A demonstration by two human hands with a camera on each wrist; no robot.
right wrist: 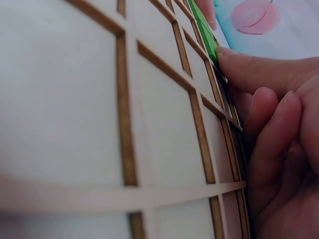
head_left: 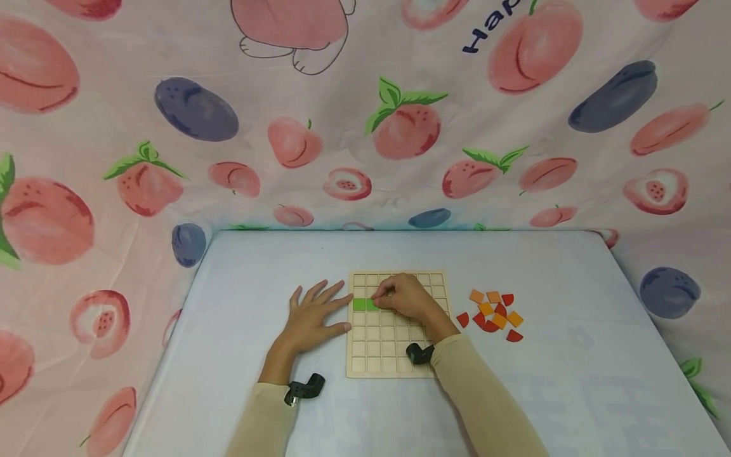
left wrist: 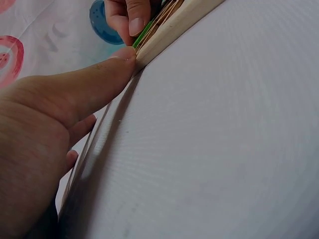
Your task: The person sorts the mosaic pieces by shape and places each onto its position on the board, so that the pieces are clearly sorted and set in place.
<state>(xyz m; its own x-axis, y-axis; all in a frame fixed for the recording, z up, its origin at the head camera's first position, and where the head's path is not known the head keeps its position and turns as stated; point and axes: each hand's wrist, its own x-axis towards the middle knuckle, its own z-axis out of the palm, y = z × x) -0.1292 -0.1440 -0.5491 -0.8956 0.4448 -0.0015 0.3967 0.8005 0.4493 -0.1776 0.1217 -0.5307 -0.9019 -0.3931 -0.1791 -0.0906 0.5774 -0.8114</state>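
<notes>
A wooden grid board [head_left: 374, 349] lies flat on the table, divided into square cells. Two green square tiles sit side by side in its left part: one tile [head_left: 359, 304] at the left edge and a second tile [head_left: 372, 305] just right of it. My right hand [head_left: 407, 297] reaches over the board and pinches the second tile with thumb and index finger; its other fingers [right wrist: 269, 112] are curled. Spread flat beside the board, my left hand [head_left: 311, 322] has its index finger and thumb at the left edge. In the left wrist view its thumb [left wrist: 94, 79] meets the board's side.
Right of the board lies a loose group of orange square tiles [head_left: 476, 296] and red quarter-round tiles [head_left: 514, 336], several of each. The white table [head_left: 571, 387] extends around the board. A fruit-printed cloth [head_left: 354, 146] hangs behind its far edge.
</notes>
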